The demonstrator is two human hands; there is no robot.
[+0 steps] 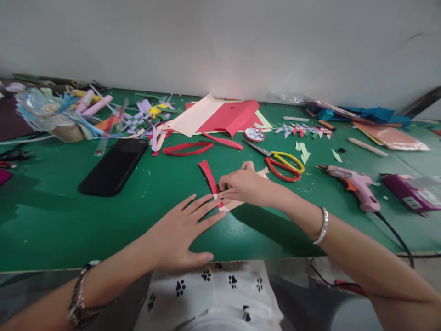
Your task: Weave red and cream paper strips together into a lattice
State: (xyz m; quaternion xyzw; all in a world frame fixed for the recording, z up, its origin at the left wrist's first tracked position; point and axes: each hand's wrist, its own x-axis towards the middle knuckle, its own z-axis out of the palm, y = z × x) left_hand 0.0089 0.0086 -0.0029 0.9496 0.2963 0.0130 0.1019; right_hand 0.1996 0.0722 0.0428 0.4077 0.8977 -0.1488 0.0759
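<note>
- Head view: the left hand (182,230) lay flat on the green surface (103,225), its fingers spread wide and their tips touching the paper where the red strip (207,174) met the pale strip (234,205).
- The right hand (246,186) bent over the same spot with its fingers curled and close together; whether they pinched the paper could not be told, because the hand hid the contact.
- These 2 strips lay near the middle of the surface, the red strip's free end pointing away from the near edge, the pale strip running at an angle beneath the right hand.
- Slipping seemed the likeliest fault: only fingertips of the left hand bore on the paper, so a pull by the right hand could have skewed the crossing.
- The red strip's far end had no finger on it; a brush of the knuckles could have swung it out of line.
- A crooked crease was possible too, since the right hand covered part of the paper and probably masked its edges.
- Just beyond the right hand lay the scissors (270,155), which a careless forward reach could have knocked.
- Well apart, the pink glue gun (358,184) rested with its cord (394,234) trailing over the near edge; a snag there could have dragged it.
</note>
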